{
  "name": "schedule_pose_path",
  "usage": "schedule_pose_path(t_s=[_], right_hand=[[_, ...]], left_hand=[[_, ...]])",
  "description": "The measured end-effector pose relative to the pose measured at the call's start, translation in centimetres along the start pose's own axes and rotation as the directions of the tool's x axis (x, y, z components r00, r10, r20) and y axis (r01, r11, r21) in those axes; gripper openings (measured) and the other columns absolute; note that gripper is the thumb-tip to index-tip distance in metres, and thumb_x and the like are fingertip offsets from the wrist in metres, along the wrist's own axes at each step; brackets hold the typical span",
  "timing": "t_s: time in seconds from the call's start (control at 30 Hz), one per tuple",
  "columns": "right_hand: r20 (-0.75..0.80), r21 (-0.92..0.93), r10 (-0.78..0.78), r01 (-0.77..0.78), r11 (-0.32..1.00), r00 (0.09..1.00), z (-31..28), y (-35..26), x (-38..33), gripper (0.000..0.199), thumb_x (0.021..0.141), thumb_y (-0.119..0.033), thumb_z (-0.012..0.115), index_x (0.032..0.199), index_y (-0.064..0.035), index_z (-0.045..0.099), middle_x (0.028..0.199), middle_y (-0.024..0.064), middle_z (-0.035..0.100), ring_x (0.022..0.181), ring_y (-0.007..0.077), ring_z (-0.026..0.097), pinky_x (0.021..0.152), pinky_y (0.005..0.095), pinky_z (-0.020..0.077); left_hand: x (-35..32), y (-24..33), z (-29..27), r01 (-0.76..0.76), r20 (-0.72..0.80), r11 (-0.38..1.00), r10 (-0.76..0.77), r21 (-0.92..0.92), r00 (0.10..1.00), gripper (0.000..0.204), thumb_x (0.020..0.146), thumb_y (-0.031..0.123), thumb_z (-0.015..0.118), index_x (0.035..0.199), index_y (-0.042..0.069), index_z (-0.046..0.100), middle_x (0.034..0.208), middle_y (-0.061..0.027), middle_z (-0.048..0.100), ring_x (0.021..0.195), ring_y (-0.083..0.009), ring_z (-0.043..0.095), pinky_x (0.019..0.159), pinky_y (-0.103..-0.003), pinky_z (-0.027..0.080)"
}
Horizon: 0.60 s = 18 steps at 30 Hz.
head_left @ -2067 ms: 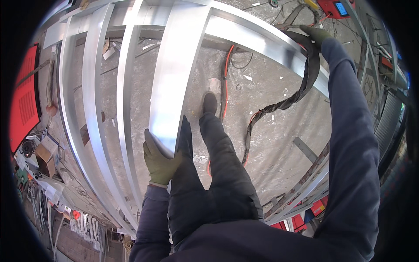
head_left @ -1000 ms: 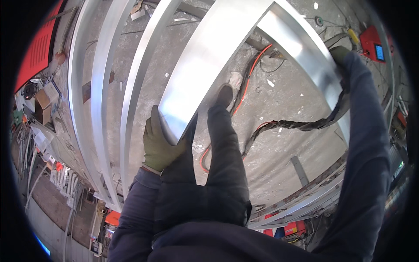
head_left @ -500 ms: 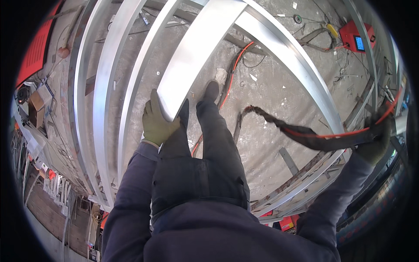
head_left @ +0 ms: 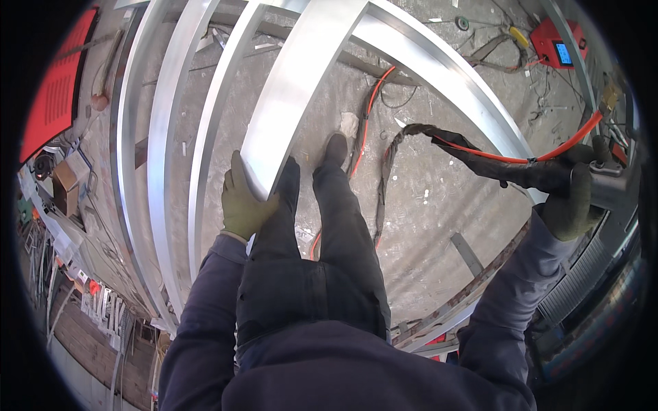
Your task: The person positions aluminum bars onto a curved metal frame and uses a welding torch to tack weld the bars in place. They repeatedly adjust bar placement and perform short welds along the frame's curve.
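Observation:
Both of my hands wear olive-green work gloves. My left hand (head_left: 247, 207) grips the near end of a wide, shiny metal beam (head_left: 291, 96), its fingers along the left edge and the thumb toward the right. Out at the far right, my right hand (head_left: 574, 202) is closed around the dark handle of a torch-like tool (head_left: 608, 170) with a metal body. A cable in a black sleeve (head_left: 473, 156) runs left from it and droops to the floor. Along that sleeve an orange hose (head_left: 572, 142) curves up to a brass-coloured fitting (head_left: 610, 96). Part of the handle is hidden by the glove.
Several long metal bars (head_left: 164, 130) stand left of the beam, and another beam (head_left: 445, 68) slants down to the right. A red machine with a blue screen (head_left: 554, 44) stands at the far right. Cable lies near my feet. A red cabinet (head_left: 58, 82) is far left.
My right hand has lifted farther from me, bringing the tool's metal body and brass fitting into sight. The sleeved cable has risen with it. My left hand keeps its hold on the beam.

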State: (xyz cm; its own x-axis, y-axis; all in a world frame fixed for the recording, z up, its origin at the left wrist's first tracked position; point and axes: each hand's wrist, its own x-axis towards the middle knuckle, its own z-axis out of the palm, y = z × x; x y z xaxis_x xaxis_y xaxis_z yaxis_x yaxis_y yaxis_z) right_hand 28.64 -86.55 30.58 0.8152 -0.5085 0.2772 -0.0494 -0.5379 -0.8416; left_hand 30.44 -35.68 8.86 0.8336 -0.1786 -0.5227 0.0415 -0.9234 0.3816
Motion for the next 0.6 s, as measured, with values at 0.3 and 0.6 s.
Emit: schedule_pose_path(t_s=[0.3, 0.6], right_hand=[[0.038, 0.126, 0.030, -0.035, 0.991, 0.999, 4.1, -2.1, 2.7, 0.057, 0.098, -0.019, 0.079, 0.146, 0.0057, 0.063, 0.122, 0.0169, 0.077, 0.102, 0.0239, 0.077, 0.088, 0.0372, 0.0634], [0.276, 0.307, 0.261, -0.343, 0.888, 0.925, 7.3, -4.3, 0.1, 0.041, 0.102, -0.017, 0.075, 0.135, 0.0065, 0.067, 0.092, 0.0113, 0.071, 0.070, 0.0168, 0.071, 0.057, 0.0316, 0.0551]], left_hand=[[-0.1, -0.3, 0.1, -0.014, -0.010, 1.000, 0.014, -0.020, 1.000, 0.135, 0.072, 0.033, 0.093, 0.176, 0.004, 0.012, 0.146, -0.0312, 0.052, 0.132, -0.0513, 0.056, 0.115, -0.057, 0.050], [-0.4, -0.4, 0.1, -0.009, -0.015, 1.000, 0.008, -0.007, 1.000, 0.137, 0.071, 0.033, 0.093, 0.176, 0.003, 0.011, 0.146, -0.0326, 0.052, 0.134, -0.0533, 0.055, 0.117, -0.058, 0.048]])
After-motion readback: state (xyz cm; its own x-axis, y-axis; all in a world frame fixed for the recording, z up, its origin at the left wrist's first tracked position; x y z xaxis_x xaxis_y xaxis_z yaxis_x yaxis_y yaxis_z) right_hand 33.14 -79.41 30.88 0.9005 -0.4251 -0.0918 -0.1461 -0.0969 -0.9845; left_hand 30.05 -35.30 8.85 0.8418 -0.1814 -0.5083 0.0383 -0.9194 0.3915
